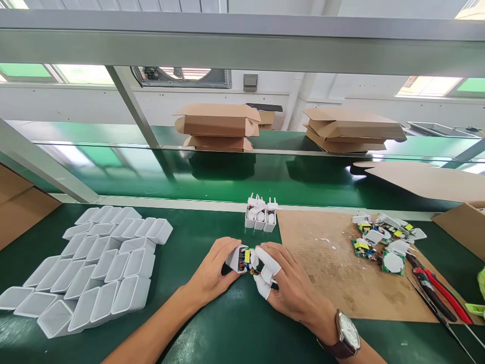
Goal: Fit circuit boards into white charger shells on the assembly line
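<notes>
My left hand is closed round a white plastic charger case, tipped on its side with its mouth facing right. A circuit board with a yellow transformer sits at that mouth, seemingly part-way inside. My right hand pinches the board's other end along with a white plastic part; white covers wrap its thumb and a finger. Left of my hands stand rows of white cases, their hollow insides showing. Just beyond my hands, a small group of cases holds boards and plug pins.
On a brown cardboard sheet at the right lie several circuit boards with white parts. Red-handled pliers and tweezers rest at its right edge. Behind runs a green conveyor belt; flat cartons lie on the ledge beyond.
</notes>
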Available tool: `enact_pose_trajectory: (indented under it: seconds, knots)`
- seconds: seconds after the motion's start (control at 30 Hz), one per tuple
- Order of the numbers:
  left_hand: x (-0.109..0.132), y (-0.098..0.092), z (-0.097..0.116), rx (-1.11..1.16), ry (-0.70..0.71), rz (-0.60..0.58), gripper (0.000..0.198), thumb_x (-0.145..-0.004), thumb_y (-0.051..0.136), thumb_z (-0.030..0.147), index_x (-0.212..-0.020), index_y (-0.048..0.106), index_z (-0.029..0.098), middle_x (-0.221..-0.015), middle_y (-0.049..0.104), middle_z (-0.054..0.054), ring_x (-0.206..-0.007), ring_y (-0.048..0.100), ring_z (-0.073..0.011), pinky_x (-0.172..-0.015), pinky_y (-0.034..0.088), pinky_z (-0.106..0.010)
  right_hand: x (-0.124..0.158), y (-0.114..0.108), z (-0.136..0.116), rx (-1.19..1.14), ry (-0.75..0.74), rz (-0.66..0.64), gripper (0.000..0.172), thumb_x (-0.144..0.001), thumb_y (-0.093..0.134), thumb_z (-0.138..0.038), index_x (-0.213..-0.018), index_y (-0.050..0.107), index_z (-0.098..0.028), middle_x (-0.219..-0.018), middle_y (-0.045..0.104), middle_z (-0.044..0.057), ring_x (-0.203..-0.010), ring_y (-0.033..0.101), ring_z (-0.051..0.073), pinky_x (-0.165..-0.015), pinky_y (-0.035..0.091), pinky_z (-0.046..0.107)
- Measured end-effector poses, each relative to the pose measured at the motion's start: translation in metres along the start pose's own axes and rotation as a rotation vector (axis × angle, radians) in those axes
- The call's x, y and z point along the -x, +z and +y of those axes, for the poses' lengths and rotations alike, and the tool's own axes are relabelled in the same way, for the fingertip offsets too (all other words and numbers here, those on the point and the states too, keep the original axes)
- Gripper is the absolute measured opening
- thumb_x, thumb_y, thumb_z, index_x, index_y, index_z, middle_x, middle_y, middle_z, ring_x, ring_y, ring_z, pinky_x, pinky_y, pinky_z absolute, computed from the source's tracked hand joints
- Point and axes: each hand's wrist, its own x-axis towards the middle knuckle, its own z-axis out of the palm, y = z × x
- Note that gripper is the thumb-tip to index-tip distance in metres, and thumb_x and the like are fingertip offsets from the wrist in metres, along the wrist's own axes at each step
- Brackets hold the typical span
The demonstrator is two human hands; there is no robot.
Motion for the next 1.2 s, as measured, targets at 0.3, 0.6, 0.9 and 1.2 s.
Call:
enact_pose_trajectory:
  seconds: [0.3, 0.6, 0.9, 1.2]
  knots:
    - [-0.0002, -0.0006, 0.0010, -0.002, 0.008, -0.001, 0.059, -0.093, 0.070, 0.022, -0.146, 0.043, 0.023, -0.129, 0.062, -0.014, -0.121, 0.060, -0.0268, -0.103, 0.056, -0.045, 0.0005, -0.0004, -0.0006, 0.029, -0.010, -0.021, 0.057, -0.083, 0.051, 0.001, -0.139, 0.048, -0.013, -0.124, 0.064, 0.018, -0.119, 0.059, 0.032, -0.094, 0.061, 0.052]
    - [-0.0003, 0.0016, 0.0011, 0.017, 0.003, 0.022, 0.059, -0.092, 0.072, 0.024, -0.144, 0.045, 0.024, -0.127, 0.064, -0.013, -0.120, 0.061, -0.0268, -0.102, 0.057, -0.046, -0.0017, 0.0001, -0.0020, 0.024, 0.001, -0.014, 0.057, -0.088, 0.051, -0.001, -0.144, 0.042, -0.010, -0.123, 0.064, 0.019, -0.120, 0.058, 0.032, -0.095, 0.061, 0.051]
    - [-0.0019, 0.0011, 0.0035, -0.008, -0.003, 0.026, 0.056, -0.092, 0.073, 0.029, -0.142, 0.048, 0.024, -0.124, 0.065, -0.013, -0.118, 0.063, -0.0277, -0.100, 0.057, -0.047, 0.0002, 0.0005, -0.0013, -0.001, 0.013, -0.041, 0.068, -0.087, 0.051, -0.001, -0.152, 0.036, -0.014, -0.126, 0.065, 0.018, -0.123, 0.059, 0.033, -0.096, 0.060, 0.053]
    - [-0.0034, 0.0000, 0.0037, -0.012, 0.008, 0.030, 0.057, -0.092, 0.073, 0.028, -0.142, 0.047, 0.024, -0.123, 0.065, -0.012, -0.116, 0.063, -0.0270, -0.099, 0.057, -0.046, -0.0018, -0.0018, -0.0026, 0.000, 0.022, -0.035, 0.064, -0.088, 0.052, -0.002, -0.150, 0.040, -0.014, -0.127, 0.065, 0.018, -0.124, 0.060, 0.033, -0.097, 0.060, 0.053]
